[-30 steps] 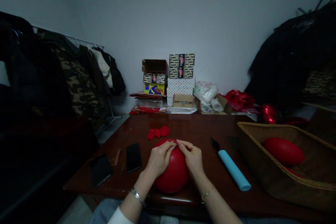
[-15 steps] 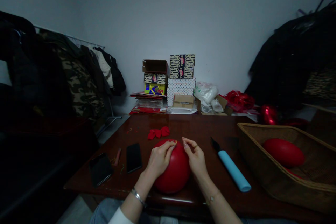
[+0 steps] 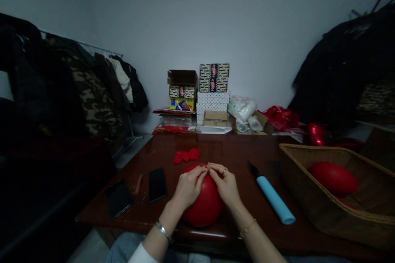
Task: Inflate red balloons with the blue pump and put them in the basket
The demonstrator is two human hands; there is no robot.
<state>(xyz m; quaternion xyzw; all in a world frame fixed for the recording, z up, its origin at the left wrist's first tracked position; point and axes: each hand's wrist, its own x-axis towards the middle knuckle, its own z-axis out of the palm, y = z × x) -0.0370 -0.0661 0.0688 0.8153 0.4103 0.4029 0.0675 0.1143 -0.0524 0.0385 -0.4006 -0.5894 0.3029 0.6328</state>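
Note:
An inflated red balloon rests at the table's front edge between my two hands. At its top, my left hand has thumb and fingers pinched together over the balloon's neck. My right hand, a ring on one finger, meets it there with closed fingertips; what they grip is too small to make out. The neck itself is covered by the fingers. Just beyond lie some limp red pieces, which look like uninflated balloons.
Two dark phones and a small reddish stick lie to the left. On the right are a light-blue balloon pump and a wicker basket holding another red balloon. Stacked boxes stand behind the table.
My right hand has moved left, bringing its fingertips against those of my left hand at the balloon's top. A small yellowish bit at the left fingertips is now hidden.

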